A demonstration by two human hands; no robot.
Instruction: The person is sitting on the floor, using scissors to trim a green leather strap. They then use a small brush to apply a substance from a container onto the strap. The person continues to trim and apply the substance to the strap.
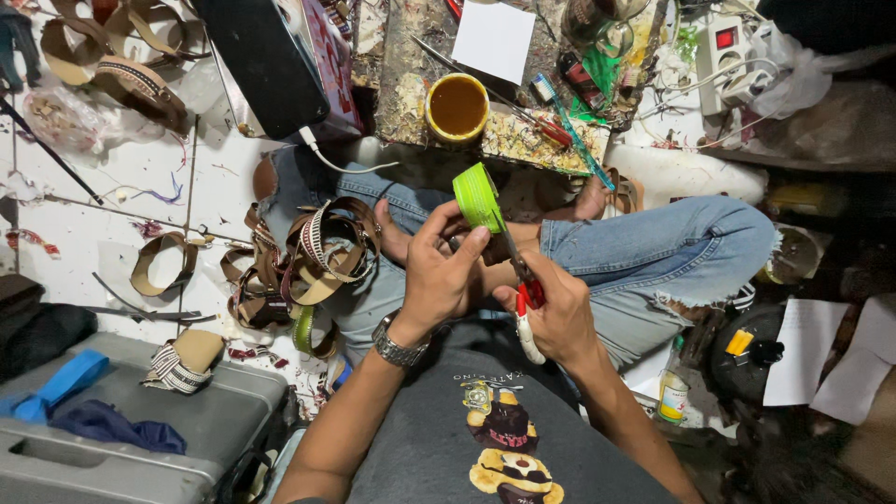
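My left hand (446, 271) holds a bright green looped strap (478, 197) up over my lap, fingers pinching its lower edge. My right hand (553, 313) grips red-and-white-handled scissors (528, 313), their blades reaching up to the strap's lower end. A metal watch sits on my left wrist. Both hands are close together above my crossed legs in blue jeans (672, 257).
A pile of brown and striped straps (308, 257) lies by my left knee. A tin of amber glue (457, 106), a white card (494, 39) and tools sit on the stained board ahead. A grey case (140, 439) is at lower left, a power strip (726, 51) at upper right.
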